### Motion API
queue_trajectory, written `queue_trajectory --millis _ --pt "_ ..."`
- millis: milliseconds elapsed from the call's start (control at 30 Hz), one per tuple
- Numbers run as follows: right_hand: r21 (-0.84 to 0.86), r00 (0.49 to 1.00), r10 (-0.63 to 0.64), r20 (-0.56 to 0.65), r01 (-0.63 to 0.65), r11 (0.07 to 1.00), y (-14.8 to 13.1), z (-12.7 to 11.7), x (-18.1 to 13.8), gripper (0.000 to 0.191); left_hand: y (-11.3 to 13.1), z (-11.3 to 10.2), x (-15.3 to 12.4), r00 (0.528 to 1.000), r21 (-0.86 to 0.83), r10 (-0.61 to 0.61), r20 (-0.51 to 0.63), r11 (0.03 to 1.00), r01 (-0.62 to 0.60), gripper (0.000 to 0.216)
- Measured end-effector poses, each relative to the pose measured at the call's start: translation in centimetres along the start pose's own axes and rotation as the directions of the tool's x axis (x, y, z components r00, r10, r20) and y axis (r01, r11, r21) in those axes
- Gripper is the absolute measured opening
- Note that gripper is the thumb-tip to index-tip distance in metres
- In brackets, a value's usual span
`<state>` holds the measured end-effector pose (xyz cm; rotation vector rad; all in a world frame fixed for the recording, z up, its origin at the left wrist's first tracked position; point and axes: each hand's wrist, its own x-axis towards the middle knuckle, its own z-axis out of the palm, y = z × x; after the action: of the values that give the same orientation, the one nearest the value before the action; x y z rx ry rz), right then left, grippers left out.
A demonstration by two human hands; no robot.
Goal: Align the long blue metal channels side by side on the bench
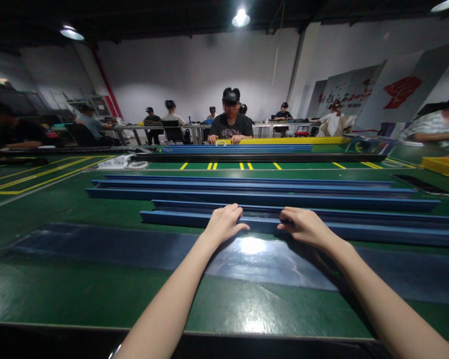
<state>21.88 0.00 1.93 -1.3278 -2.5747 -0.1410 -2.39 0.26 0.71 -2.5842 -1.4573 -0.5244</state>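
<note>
A long blue channel-shaped profile lies across the green table, its open side up. My left hand grips its front wall, with the fingers hooked over the edge and the thumb on the near face. A short way to the right, my right hand pinches the same wall with curled fingers. Between my forearms and beyond them stretches a clear, glossy plastic strip, flat on the table. Just behind the gripped profile lie further blue profiles, parallel to it.
A black profile and a yellow profile lie farther back, where a co-worker sits opposite. A phone and a yellow bin are at the right. The green table's front edge runs beneath my forearms.
</note>
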Motion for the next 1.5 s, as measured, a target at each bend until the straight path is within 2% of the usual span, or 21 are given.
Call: queue_trajectory --millis 267,600,967,1500 --pt "-0.007 1.000 0.005 -0.001 -0.005 1.000 0.07 0.16 -0.04 0.023 -0.01 0.08 -0.09 1.000 0.028 0.028 -0.003 0.999 -0.028 0.030" --pt "-0.096 0.999 0.054 -0.001 -0.054 0.994 0.59 0.01 -0.33 0.032 -0.25 0.25 -0.12 0.999 0.062 0.040 -0.001 0.997 -0.040 0.034" --pt "-0.149 0.999 0.037 0.002 -0.036 0.988 0.67 0.09 -0.20 0.033 -0.33 0.38 -0.03 0.999 0.043 0.032 -0.031 0.999 -0.031 0.035" --pt "-0.135 0.999 0.034 -0.003 -0.034 0.990 0.67 0.15 -0.18 0.032 -0.34 0.42 0.09 0.999 0.044 0.017 -0.044 0.999 -0.015 0.036"
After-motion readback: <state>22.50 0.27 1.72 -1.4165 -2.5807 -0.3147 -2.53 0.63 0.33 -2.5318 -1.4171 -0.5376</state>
